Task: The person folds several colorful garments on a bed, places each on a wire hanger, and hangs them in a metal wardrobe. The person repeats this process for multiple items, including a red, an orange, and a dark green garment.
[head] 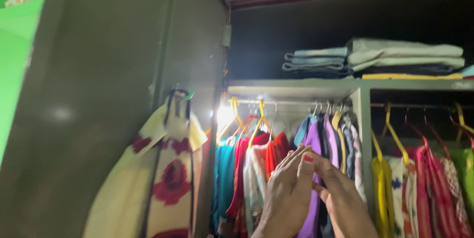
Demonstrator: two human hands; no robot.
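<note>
Two bare hands reach up into an open wardrobe. The left hand (288,196) has its fingers extended and close together, pressed flat against a hanging purple garment (314,169) — not closed around it. The right hand (345,201) sits just beside it, fingers touching the left thumb; whether it pinches cloth cannot be made out. Both wrists are cut off at the bottom edge. The purple garment hangs directly behind the hands from a rail (276,102) above them, packed between red clothes (247,164) to their left and yellow ones (381,188) to their right. Folded linens (405,55) rest on the dim shelf overhead.
</note>
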